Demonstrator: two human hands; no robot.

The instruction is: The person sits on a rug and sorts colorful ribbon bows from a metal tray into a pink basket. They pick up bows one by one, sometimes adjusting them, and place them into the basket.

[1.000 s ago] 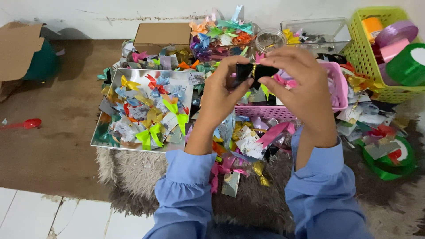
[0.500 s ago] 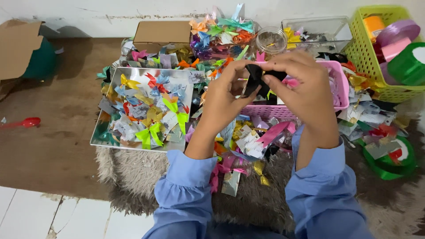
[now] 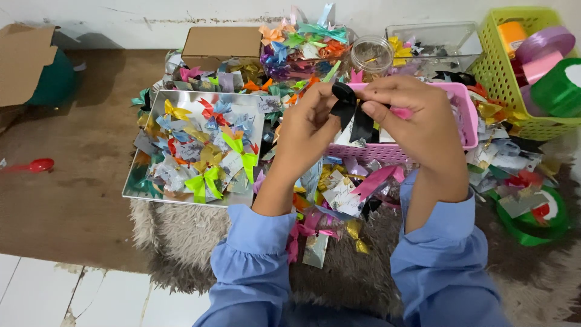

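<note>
My left hand (image 3: 305,136) and my right hand (image 3: 417,127) pinch a black ribbon (image 3: 353,115) between their fingertips, held up over a pink basket (image 3: 466,124). The ribbon is folded into a loop at the top, with its two ends hanging down. Both sleeves are light blue. A silver tray (image 3: 242,103) piled with several coloured ribbon bows lies just left of my left hand.
A green basket (image 3: 493,72) with ribbon rolls stands at the far right. A clear jar (image 3: 372,54), a clear box (image 3: 433,39) and a cardboard box (image 3: 221,42) sit at the back. Loose bows and cards cover the grey fur rug (image 3: 181,236). A red spoon (image 3: 33,165) lies at the left.
The black ribbon has gone from a horizontal strip stretched between both hands to a folded loop with hanging ends. My hands stayed above the pink basket.
</note>
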